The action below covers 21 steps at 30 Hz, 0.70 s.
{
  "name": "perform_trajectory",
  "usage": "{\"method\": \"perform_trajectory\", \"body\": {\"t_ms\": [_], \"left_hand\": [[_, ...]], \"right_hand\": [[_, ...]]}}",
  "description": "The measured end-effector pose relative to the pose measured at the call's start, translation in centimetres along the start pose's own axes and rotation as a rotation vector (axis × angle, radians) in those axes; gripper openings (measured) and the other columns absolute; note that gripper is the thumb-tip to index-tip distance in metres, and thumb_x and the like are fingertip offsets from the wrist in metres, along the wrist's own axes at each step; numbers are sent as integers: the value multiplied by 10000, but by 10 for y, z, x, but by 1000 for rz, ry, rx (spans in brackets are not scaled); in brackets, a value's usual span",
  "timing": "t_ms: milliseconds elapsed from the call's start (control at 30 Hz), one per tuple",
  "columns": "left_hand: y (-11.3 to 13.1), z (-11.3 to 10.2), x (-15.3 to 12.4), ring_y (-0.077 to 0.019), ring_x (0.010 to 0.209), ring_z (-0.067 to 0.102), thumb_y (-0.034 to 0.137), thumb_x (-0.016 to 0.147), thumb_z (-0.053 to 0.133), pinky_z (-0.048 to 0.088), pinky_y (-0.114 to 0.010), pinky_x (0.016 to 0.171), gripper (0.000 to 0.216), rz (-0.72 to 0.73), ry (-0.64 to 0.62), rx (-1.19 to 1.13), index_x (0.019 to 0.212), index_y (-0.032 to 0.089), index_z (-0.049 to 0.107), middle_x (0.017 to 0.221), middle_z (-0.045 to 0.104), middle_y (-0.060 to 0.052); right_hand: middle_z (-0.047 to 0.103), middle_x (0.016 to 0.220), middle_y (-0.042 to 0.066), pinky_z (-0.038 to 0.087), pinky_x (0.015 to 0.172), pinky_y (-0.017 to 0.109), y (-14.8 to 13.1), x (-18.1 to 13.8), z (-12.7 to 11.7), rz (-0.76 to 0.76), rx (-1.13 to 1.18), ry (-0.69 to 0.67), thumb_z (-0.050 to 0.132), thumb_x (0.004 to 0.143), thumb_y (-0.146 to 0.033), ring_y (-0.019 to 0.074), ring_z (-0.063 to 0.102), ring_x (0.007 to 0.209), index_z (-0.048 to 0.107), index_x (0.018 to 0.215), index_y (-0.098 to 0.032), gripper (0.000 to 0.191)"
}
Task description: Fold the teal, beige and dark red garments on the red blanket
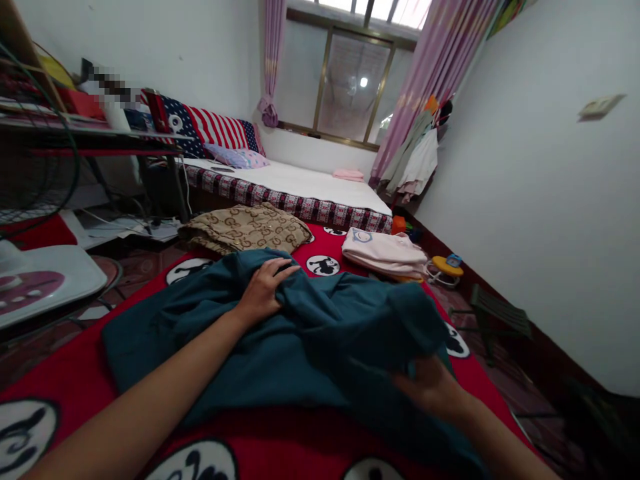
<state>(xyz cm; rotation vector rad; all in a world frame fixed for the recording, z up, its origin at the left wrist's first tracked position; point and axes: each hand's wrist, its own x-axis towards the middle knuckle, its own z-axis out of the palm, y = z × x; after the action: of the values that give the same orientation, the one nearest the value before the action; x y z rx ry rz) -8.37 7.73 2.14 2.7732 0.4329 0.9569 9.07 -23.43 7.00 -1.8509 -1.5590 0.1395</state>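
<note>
From where I stand: rumpled teal garment (305, 333) under left hand (261, 291), can't tell if gripping; long axis runs rightward to right hand (433, 388), grasping raised fold (413, 317) just beyond.

Garment (310, 360): teal. Sheet (280, 437): red, black-and-white discs. Cloth (245, 227), garment's 11 o'clock: tan, brown print. Bundle (383, 252), 2 o'clock: pale pink.

The garment (290, 350) lay on the blanket (280, 447) before me, my left hand (263, 292) on top, my right hand (434, 388) apparently at its right side. Behind it lay a cloth (250, 228), left, and clothes (383, 253), right; the bed (300, 180) stood beyond.
</note>
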Motion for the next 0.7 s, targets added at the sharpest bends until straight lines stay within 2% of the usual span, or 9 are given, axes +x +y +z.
{"method": "perform_trajectory", "body": {"t_ms": [67,133,267,333,433,533,600,667,700], "left_hand": [[9,-8,-1,-313,1358,337,186,699,644,312,-490,1104,710,98,-132,-7,1383,299,491,1463,418,-72],[26,-19,-3,-319,1390,298,128,675,636,284,-512,1120,756,193,-266,-41,1383,344,483,1497,380,-48],[68,-35,-11,-279,1414,290,140,689,639,295,-449,1147,908,316,-506,-273,1495,342,273,1572,253,-39],[86,-35,-17,-284,1413,297,233,691,694,304,-441,1149,949,344,-570,-348,1512,320,227,1563,276,-57],[99,-26,-31,-306,1352,394,284,731,701,268,-507,1153,617,357,-552,-315,1323,329,534,1374,530,-50],[93,-25,-39,-260,1187,555,179,823,573,349,-488,1098,230,355,-507,-380,981,278,709,1102,676,-40],[79,-34,-30,-230,1073,614,171,847,530,452,-413,1000,202,228,-453,-550,896,231,716,1014,697,-49],[54,-49,-8,-228,967,644,248,828,583,509,-379,902,145,-97,-279,-732,878,184,703,953,701,-62],[39,-56,6,-230,902,653,299,797,628,526,-385,861,172,-330,-105,-790,882,161,688,906,697,-64]], "right_hand": [[674,1164,104,471,973,416,-11,-25,-3,-109,-172,-251,571,781,-250,290,603,1117,685,1067,-221,309],[568,1356,97,446,1013,404,-26,-31,-3,-140,-227,-378,562,827,-248,276,551,1214,670,1097,-240,291],[323,1545,111,495,950,334,-57,-14,5,-6,-50,-283,575,895,-358,208,615,1119,529,1307,-251,428],[380,1513,98,500,934,290,-70,-5,13,-43,83,-325,589,900,-345,170,637,1067,486,1355,-263,474],[534,1396,49,442,1011,290,-78,6,21,-213,176,-447,630,880,-299,187,564,1206,553,1302,-281,430],[636,1258,53,490,921,282,-58,18,19,-210,213,-332,610,888,-271,174,633,1076,635,1184,-247,299],[684,1145,63,523,798,271,-32,26,11,-94,204,-180,605,879,-278,164,667,924,675,1074,-215,216],[714,1016,65,528,718,279,-3,35,3,80,178,-51,610,862,-320,175,673,840,694,990,-200,195],[719,978,66,529,698,288,10,39,0,167,182,-5,612,852,-350,185,678,820,694,979,-197,216]]}}
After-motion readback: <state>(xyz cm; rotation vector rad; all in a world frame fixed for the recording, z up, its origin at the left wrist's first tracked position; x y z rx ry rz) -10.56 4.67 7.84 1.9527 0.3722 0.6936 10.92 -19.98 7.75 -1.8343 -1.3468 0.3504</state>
